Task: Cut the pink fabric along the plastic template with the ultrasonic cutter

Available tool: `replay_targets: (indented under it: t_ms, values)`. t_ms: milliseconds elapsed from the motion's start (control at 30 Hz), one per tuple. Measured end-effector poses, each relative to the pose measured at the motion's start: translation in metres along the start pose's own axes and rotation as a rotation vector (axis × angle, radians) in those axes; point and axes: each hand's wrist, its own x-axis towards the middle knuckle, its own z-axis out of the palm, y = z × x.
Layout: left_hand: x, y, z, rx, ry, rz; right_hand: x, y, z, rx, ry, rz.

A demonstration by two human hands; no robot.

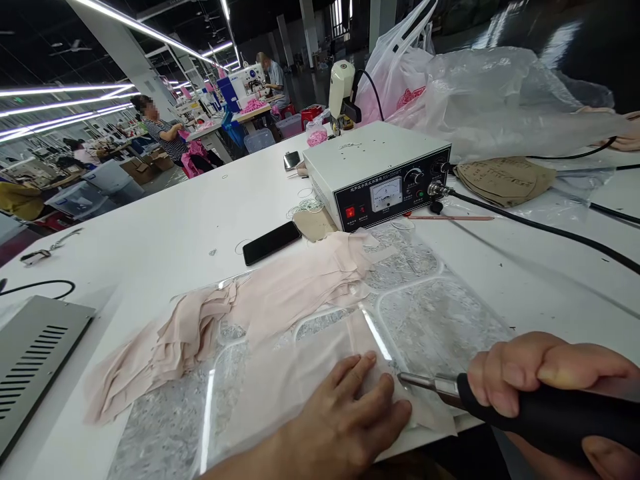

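My right hand (pixel 545 373) is wrapped round the black handle of an ultrasonic welding handpiece (pixel 443 387). Its slim metal tip points left and meets the edge of a pale pink fabric piece (pixel 280 380) just beside my left hand. With fingers apart, my left hand (pixel 345 413) presses down on that fabric. Underneath lies a grey marbled board (pixel 430 320) with pale curved outlines. Farther back on the board, one stack of pale pink cut pieces (pixel 300 280) lies spread out, and a rumpled stack (pixel 175 340) hangs over its left side.
Behind the board stands a power unit (pixel 390 193) with a lit red switch and a black cable (pixel 545 227). A phone (pixel 273 243), brown card patterns (pixel 505 179) and a plastic bag (pixel 490 100) lie around it. A vented metal box (pixel 40 367) is at left. Other people work beyond the table.
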Motion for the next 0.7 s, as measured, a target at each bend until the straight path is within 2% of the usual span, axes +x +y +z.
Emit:
replay_targets:
  t_ms: [100, 233, 467, 700]
  values:
    - [0.000, 0.000, 0.000, 0.004, -0.001, 0.005, 0.004, -0.003, 0.000, -0.015, -0.108, -0.011]
    - [-0.001, 0.000, 0.000, 0.006, -0.009, 0.007, 0.006, -0.009, 0.000, -0.024, -0.171, 0.025]
    - [0.000, 0.000, -0.001, 0.023, -0.028, 0.006, 0.003, -0.014, 0.010, 0.042, -0.090, 0.100]
    - [0.000, 0.000, -0.001, 0.021, -0.023, 0.005, 0.003, -0.015, 0.010, 0.013, -0.044, 0.126]
